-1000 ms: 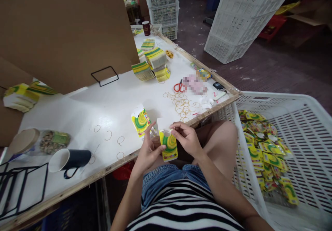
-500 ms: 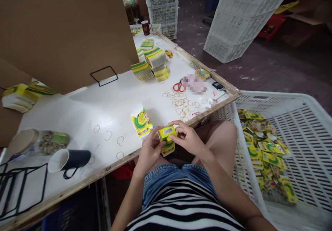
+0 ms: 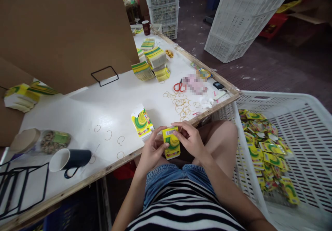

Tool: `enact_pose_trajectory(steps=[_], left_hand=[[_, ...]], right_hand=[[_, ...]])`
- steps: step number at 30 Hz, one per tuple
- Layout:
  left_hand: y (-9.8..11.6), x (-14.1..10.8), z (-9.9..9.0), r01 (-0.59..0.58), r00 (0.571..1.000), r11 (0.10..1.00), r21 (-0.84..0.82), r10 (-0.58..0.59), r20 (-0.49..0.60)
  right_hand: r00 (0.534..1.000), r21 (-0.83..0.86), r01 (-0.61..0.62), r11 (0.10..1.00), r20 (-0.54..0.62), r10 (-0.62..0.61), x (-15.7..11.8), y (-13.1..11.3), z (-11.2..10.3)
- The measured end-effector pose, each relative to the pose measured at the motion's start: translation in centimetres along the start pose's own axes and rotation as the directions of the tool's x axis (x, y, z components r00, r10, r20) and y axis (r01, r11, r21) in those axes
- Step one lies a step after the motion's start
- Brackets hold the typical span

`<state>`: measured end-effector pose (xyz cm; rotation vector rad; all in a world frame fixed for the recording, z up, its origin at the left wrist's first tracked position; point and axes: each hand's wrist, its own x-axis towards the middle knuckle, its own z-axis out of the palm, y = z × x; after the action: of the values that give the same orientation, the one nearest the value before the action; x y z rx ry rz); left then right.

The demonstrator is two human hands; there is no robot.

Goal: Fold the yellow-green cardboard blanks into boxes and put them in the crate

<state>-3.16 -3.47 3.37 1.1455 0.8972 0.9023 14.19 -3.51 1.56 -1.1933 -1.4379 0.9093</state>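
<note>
A small yellow and green carton [image 3: 172, 148] with a barcode on its top flap is held over my lap, just off the table's front edge. My left hand [image 3: 155, 148] grips its left side, thumb on the front. At the upper right, my right hand [image 3: 190, 137] is closed on the same carton, thumb near the barcode. The fingers behind it are hidden. Close by on the table lies a stack of flat cartons [image 3: 142, 122] in the same print. Scattered rubber bands [image 3: 183, 104] lie beyond my right hand.
A white crate [image 3: 298, 101] of yellow packs stands at my right. On the table [image 3: 77, 111] are a dark mug [image 3: 77, 158], a jar [image 3: 53, 141], a black wire rack [image 3: 23, 189], scissors [image 3: 178, 86] and bundled cartons [image 3: 155, 58]. Stacked crates [image 3: 230, 26] rise behind.
The carton in my hands has turned from a bent, tilted pose to lie flatter toward me, so more of its printed front shows. Both hands still hold it.
</note>
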Motion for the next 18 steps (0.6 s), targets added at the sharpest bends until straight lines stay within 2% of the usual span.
enact_pose_trajectory(steps=[4, 5, 6, 7, 8, 9, 10, 11, 12, 13, 14, 16, 18], left_hand=[[-0.4, -0.1, 0.5, -0.028, 0.999, 0.997, 0.071, 0.027, 0.017], [-0.4, -0.1, 0.5, -0.057, 0.998, 0.991, 0.123, 0.057, 0.005], [-0.4, -0.2, 0.4, -0.097, 0.994, 0.975, 0.201, 0.105, -0.026], [-0.3, -0.2, 0.1, -0.141, 0.983, 0.943, 0.303, 0.170, -0.073], [-0.2, -0.2, -0.4, -0.174, 0.960, 0.890, 0.421, 0.249, -0.128], [-0.1, -0.2, -1.1, -0.187, 0.928, 0.822, 0.538, 0.328, -0.178], [0.0, -0.1, -1.9, -0.177, 0.892, 0.747, 0.641, 0.396, -0.215], [-0.1, 0.0, -2.8, -0.152, 0.864, 0.680, 0.718, 0.444, -0.238], [-0.2, 0.1, -3.6, -0.120, 0.849, 0.625, 0.772, 0.467, -0.246], [-0.4, 0.2, -4.4, -0.087, 0.847, 0.581, 0.809, 0.471, -0.247], [-0.7, 0.3, -5.1, -0.060, 0.855, 0.551, 0.832, 0.459, -0.242], [-1.4, 0.5, -6.1, -0.024, 0.875, 0.529, 0.848, 0.421, -0.239], [-2.0, 0.6, -6.4, -0.010, 0.883, 0.541, 0.841, 0.400, -0.246]], right_hand=[[0.995, 0.181, -0.099, 0.978, 0.033, 0.095, -0.7, 0.3, 0.4], [0.993, 0.227, -0.118, 0.967, -0.005, 0.122, -0.9, 0.4, 0.2], [0.985, 0.269, -0.110, 0.957, -0.099, 0.141, -1.0, 0.4, -0.1], [0.957, 0.308, -0.067, 0.949, -0.251, 0.149, -1.1, 0.5, -0.7], [0.887, 0.337, 0.017, 0.941, -0.440, 0.142, -1.1, 0.6, -1.6], [0.774, 0.349, 0.122, 0.929, -0.620, 0.131, -1.0, 0.8, -2.8], [0.635, 0.342, 0.238, 0.909, -0.763, 0.121, -0.9, 1.0, -4.0], [0.523, 0.330, 0.326, 0.886, -0.844, 0.122, -0.7, 1.3, -5.3], [0.485, 0.353, 0.363, 0.862, -0.862, 0.148, -0.5, 1.6, -6.4], [0.479, 0.388, 0.371, 0.844, -0.858, 0.184, -0.4, 2.0, -7.3], [0.496, 0.427, 0.354, 0.832, -0.840, 0.220, -0.3, 2.3, -7.7], [0.567, 0.510, 0.281, 0.813, -0.772, 0.289, -0.3, 2.7, -7.3], [0.654, 0.585, 0.188, 0.789, -0.674, 0.343, -0.3, 2.6, -5.4]])
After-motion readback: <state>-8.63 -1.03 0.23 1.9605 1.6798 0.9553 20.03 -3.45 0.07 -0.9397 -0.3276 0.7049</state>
